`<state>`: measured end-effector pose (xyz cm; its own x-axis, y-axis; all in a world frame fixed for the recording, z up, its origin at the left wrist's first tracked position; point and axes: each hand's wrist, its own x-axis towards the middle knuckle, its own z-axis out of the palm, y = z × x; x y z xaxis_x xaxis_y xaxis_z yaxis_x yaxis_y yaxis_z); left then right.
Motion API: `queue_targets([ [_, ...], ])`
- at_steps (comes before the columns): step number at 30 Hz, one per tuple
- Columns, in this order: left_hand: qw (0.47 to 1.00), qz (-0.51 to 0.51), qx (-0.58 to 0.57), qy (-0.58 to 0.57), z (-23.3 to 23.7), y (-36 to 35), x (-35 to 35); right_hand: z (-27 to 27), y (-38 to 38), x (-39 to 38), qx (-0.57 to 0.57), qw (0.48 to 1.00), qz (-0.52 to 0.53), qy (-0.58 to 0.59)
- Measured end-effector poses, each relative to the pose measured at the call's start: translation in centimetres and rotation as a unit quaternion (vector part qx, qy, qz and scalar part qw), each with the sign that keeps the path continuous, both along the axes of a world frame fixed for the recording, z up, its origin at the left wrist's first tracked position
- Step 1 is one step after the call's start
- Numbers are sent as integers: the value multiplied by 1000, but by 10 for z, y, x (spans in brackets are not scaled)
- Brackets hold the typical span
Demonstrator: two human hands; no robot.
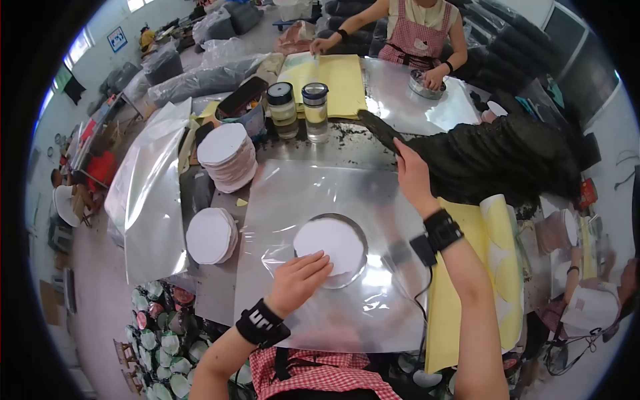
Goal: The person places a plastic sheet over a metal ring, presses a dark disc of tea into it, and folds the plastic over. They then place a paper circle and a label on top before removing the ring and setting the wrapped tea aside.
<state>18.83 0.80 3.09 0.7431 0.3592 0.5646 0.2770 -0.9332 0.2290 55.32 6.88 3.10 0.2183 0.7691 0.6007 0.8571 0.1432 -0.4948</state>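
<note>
My left hand [303, 280] lies with its fingers stretched out on a white paper disc [330, 241]. The disc sits inside a round metal ring [364, 240], on a clear plastic sheet [280, 193]. Reaching forward, my right hand [416, 177] has its fingers against a flat dark strip [379, 128] at the left end of a layered, dark green-black heap [493, 157] that looks like dried seaweed. The thumb is hidden, but the fingers appear closed on the strip. Both wrists wear black bands, and a cable hangs from the right one.
Two stacks of white discs, a taller one [227, 150] and a lower one [210, 237], stand left. Beyond them are two lidded bottles [315, 113]. Yellow sheets [453, 293] lie right. Opposite, a co-worker's hand [437, 77] rests at another metal ring [425, 88].
</note>
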Motion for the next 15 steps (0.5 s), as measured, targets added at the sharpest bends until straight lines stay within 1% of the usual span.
queue_targets([
  [1,998,-3,-24,52,-22,1,8,24,-25,-20,20,999,29,2],
  [2,995,-9,-74,65,-36,-3,9,47,-51,-42,35,997,59,-41],
  [3,995,-13,-78,63,-31,-5,6,58,-77,-60,32,994,83,-67],
  [4,995,-31,-88,43,-20,-9,-1,67,-102,-84,15,988,85,-125],
  [5,994,-47,-98,23,-15,-11,-9,52,-122,-99,17,981,115,-154],
  [6,992,-91,-86,11,-19,-10,-21,36,-142,-119,-7,977,141,-161],
  [7,992,-90,-87,11,-20,-15,-33,14,-158,-140,-47,968,170,-178],
  [8,989,-91,-111,22,-21,-22,-44,-19,-171,-156,-105,954,212,-184],
  [9,986,-90,-133,31,-16,-24,-49,-23,-171,-170,-136,945,218,-200],
  [10,980,-63,-183,51,-9,-23,-49,-23,-172,-171,-138,952,217,-167],
  [11,984,-26,-170,52,-9,-14,-45,-21,-175,-170,-143,956,219,-133],
  [12,985,11,-164,56,-7,-5,-42,-5,-166,-167,-140,958,220,-121],
  [13,983,9,-164,84,9,9,-29,14,-154,-164,-141,960,218,-104],
  [14,981,4,-158,109,25,25,-10,35,-142,-167,-177,957,184,-134],
  [15,981,0,-162,109,15,33,5,34,-128,-172,-182,957,181,-134],
])
